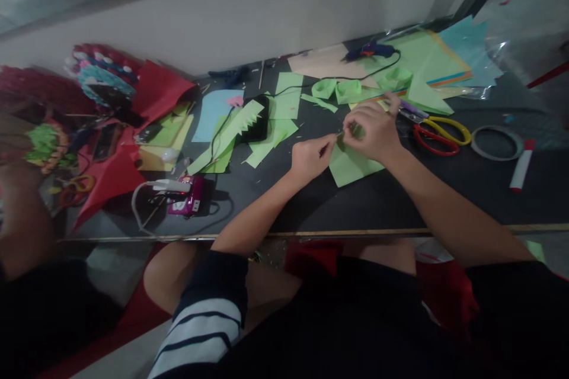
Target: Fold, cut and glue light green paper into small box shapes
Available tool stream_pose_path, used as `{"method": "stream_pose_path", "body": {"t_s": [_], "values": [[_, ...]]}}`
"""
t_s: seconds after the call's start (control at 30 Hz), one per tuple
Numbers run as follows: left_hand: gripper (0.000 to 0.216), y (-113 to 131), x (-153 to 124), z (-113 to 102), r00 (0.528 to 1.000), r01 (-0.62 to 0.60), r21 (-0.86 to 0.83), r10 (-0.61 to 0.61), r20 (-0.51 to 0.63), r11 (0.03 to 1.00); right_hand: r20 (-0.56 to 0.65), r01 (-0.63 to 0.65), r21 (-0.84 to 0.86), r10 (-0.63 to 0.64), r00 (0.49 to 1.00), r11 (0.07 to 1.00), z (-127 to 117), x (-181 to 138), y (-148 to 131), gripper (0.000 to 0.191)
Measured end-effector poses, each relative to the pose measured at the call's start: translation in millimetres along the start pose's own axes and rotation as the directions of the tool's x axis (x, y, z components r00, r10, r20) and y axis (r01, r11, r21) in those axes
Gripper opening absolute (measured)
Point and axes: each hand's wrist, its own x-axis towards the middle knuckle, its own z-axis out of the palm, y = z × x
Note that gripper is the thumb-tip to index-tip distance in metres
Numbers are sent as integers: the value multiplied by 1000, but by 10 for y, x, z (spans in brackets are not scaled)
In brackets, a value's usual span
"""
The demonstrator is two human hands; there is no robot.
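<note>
The hands met at the middle of the frame. The left hand was closed, thumb and forefinger pinching one end of a small green paper piece, and the right hand was curled over the other end, its fingers gripping it too. The piece was held just above the dark tabletop, over a light green sheet lying flat and partly under the right hand (whether piece and sheet were joined could not be told).

Just right of the right hand lay scissors with one yellow and one red handle. Farther right were a tape ring and a white stick with a red cap. Above the hands in the frame sat a few green paper loops, with a blue glue gun beyond them and a stack of coloured paper toward the upper right.

Left of centre lay a green strip with a zigzag edge, beside a pale blue sheet. A pink device sat lower left, and red paper spread along the left side.
</note>
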Motion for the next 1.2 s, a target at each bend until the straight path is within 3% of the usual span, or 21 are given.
{"method": "stream_pose_path", "body": {"t_s": [0.23, 0.6, 0.97, 1.2], "values": [[34, -173, 68, -60, 997, 3, -25, -5, -74, 1000, -80, -103, 14, 104, 991, 995, 85, 73, 456, 10], [30, -191, 29, -24, 994, -94, 147, 100, -36, 985, -90, -36, 85, 44, 995, 996, 38, 38, -25, 16], [39, -278, 24, 40, 939, -286, 309, 329, -97, 907, -262, -34, 193, 85, 961, 981, 84, 52, 224, 11], [38, -278, 29, 21, 930, -304, 304, 350, -113, 903, -330, 84, 221, -6, 944, 972, 17, 60, 273, 10]]}}
